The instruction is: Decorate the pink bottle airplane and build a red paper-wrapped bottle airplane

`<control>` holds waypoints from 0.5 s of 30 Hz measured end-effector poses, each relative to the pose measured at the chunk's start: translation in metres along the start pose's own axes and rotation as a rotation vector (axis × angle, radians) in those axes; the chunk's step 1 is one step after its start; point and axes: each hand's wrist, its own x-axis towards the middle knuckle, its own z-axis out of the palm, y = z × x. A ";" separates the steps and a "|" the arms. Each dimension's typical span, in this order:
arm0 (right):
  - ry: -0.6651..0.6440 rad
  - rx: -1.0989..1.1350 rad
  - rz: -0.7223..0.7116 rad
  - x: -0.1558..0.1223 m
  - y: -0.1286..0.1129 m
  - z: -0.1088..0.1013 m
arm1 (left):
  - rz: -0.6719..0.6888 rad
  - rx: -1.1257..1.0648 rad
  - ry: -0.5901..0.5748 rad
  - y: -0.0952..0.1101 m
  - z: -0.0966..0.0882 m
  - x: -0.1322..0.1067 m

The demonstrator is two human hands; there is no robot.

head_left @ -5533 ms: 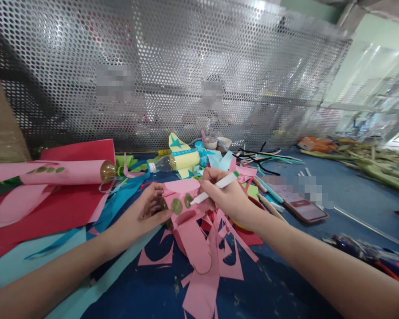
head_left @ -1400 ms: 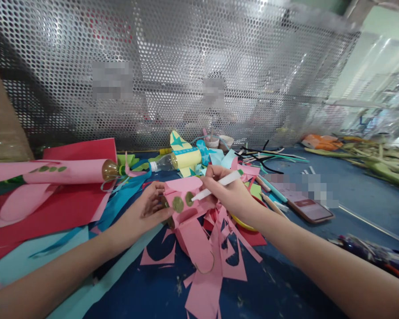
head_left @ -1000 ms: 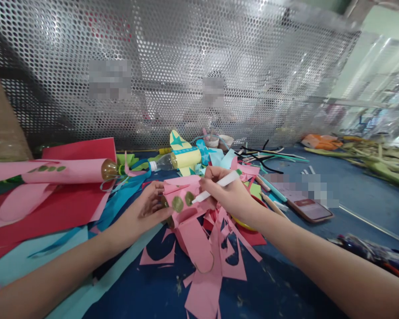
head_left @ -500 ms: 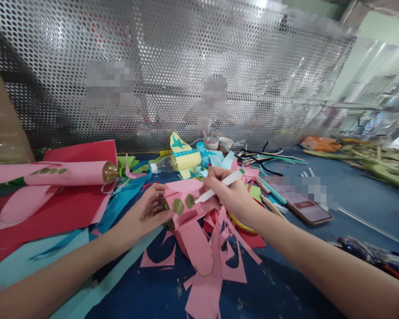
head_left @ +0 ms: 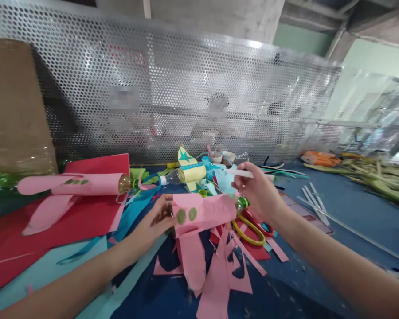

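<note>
My left hand (head_left: 157, 218) grips the left end of a pink paper-wrapped bottle plane (head_left: 204, 211) with two green dots on its side. It lies across pink paper scraps (head_left: 219, 274) on the blue table. My right hand (head_left: 257, 191) is lifted above the plane's right end, fingers pinched on a white pen (head_left: 244, 173) that points left. The bottle's green neck (head_left: 242, 203) shows just below that hand.
A yellow-handled pair of scissors (head_left: 251, 231) lies under my right wrist. A finished pink plane (head_left: 81, 184) rests on red paper (head_left: 53, 221) at left. A yellow and teal plane (head_left: 189, 170) stands behind. A perforated metal screen (head_left: 186, 88) closes the back; white sticks (head_left: 314, 201) lie right.
My right hand has lifted the pen off the pink plane and moved right and back. The camera has tilted up. My left hand keeps its hold.
</note>
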 end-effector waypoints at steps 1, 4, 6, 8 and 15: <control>-0.015 -0.019 -0.001 -0.008 0.001 0.002 | 0.006 0.025 -0.011 0.000 0.000 0.000; -0.115 -0.165 -0.034 -0.032 0.001 0.007 | 0.027 0.060 -0.054 -0.003 -0.002 0.002; -0.174 -0.286 -0.068 -0.046 0.000 0.009 | 0.039 0.067 -0.062 -0.006 -0.004 0.003; -0.187 -0.342 -0.088 -0.055 -0.001 0.010 | 0.048 0.073 -0.064 -0.008 -0.006 0.004; -0.224 -0.346 -0.045 -0.066 0.004 0.008 | 0.039 0.146 -0.088 -0.002 -0.004 0.002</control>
